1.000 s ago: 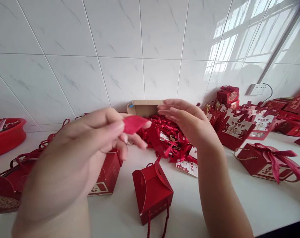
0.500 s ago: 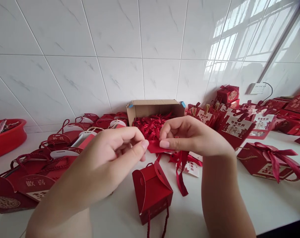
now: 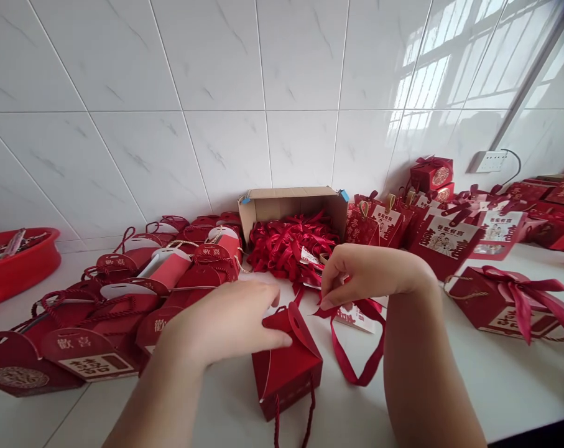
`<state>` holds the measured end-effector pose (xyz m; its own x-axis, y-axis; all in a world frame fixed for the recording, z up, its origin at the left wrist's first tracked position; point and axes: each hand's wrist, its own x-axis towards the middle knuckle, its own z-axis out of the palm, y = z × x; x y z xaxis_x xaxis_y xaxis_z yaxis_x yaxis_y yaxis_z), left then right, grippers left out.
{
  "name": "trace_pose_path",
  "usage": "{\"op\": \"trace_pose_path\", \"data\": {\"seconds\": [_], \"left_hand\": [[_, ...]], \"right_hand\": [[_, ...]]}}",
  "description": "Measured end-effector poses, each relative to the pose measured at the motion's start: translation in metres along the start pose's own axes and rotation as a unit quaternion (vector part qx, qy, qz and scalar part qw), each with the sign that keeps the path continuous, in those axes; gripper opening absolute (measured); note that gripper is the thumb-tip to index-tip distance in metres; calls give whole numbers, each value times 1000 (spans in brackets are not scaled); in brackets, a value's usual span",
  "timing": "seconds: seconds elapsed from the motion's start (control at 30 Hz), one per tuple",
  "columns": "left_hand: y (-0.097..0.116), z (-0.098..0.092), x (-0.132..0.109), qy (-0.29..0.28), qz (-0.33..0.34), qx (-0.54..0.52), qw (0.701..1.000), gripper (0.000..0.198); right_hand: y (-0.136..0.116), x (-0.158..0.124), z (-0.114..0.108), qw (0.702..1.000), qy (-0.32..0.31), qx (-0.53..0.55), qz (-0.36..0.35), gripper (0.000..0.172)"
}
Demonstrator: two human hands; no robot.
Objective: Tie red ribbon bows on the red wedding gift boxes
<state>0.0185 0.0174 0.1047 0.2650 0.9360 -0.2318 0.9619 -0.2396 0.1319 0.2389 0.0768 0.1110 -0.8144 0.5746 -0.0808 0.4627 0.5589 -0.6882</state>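
Observation:
A small red gift box (image 3: 286, 367) with cord handles stands on the white counter (image 3: 472, 379) in front of me. My left hand (image 3: 226, 323) rests on its left top flap, fingers curled against it. My right hand (image 3: 365, 274) hovers just above and right of the box, its fingers pinched on a red ribbon (image 3: 356, 354) that hangs in a loop down to the counter.
An open cardboard box (image 3: 291, 205) full of red ribbons lies against the tiled wall. Flat red boxes (image 3: 123, 292) are piled at the left, finished ribboned boxes (image 3: 500, 305) at the right. A red basin (image 3: 15, 267) sits far left.
Both hands have come down from chest height to the box. The left hand let go of the small red piece and settled on the box flap; the right hand now holds a ribbon.

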Motion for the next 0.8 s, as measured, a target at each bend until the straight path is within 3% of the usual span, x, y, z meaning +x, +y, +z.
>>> {"op": "trace_pose_path", "data": {"seconds": [0.1,0.17,0.27,0.33,0.57,0.8], "left_hand": [[12,3,4,-56,-10,15,998,54],[18,5,5,-76,-13,35,996,48],[20,7,10,-65,20,58,996,37],[18,7,15,-57,36,49,997,41],[10,3,24,-59,15,11,998,35],[5,1,32,-75,27,-16,997,50]], "right_hand": [[2,1,0,1000,1,-24,17,12],[4,3,0,999,0,-31,22,12],[6,7,2,999,-7,-34,18,12],[7,10,3,999,-3,-42,16,13],[10,23,6,996,21,-77,41,14],[11,29,6,997,50,-58,22,16]]}}
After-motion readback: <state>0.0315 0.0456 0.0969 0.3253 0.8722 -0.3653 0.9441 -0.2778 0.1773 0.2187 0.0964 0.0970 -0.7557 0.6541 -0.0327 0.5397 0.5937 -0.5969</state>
